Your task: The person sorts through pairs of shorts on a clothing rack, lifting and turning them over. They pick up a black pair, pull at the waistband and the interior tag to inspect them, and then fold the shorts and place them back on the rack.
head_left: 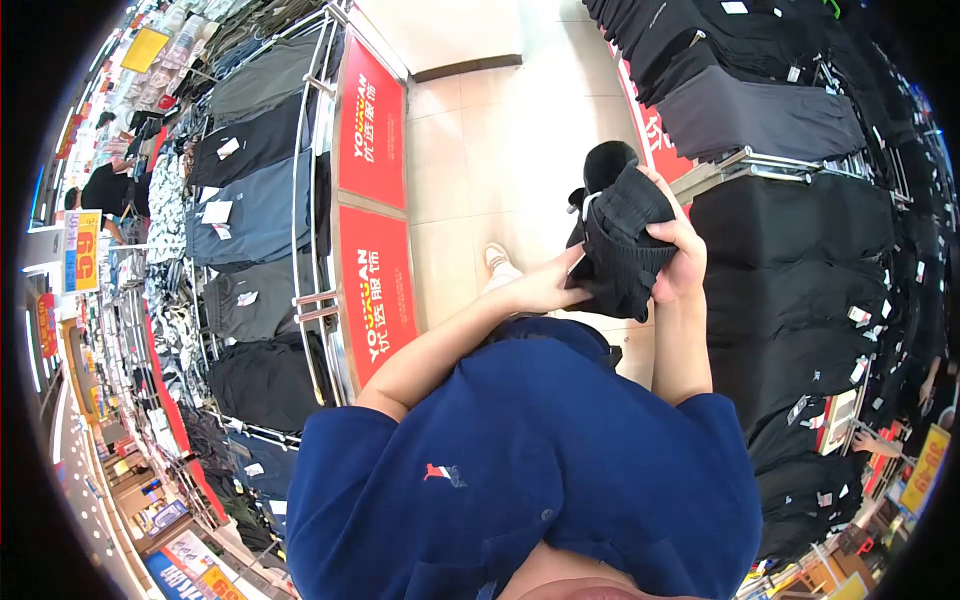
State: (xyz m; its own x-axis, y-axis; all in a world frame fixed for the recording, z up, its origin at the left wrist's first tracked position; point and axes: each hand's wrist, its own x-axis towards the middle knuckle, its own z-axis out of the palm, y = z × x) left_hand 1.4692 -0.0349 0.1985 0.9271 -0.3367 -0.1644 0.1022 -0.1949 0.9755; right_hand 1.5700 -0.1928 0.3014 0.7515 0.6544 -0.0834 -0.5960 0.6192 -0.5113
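Observation:
A bundled black garment (625, 235) with a gathered elastic waistband is held up in front of my chest, over the aisle floor. My left hand (550, 285) grips its lower left edge, with the fingertips hidden in the cloth. On its right side my right hand (680, 245) is closed round the fabric, thumb and fingers pressed on the waistband. A rounded black part of the bundle sticks up at the top, and a small white piece shows near its left edge.
Clothes racks with dark folded trousers (265, 195) and red panels (372, 130) line the left. Black garments (790, 230) hang on metal rails at the right. A person (105, 190) is at the far left; another person's hand (875, 443) shows at the lower right.

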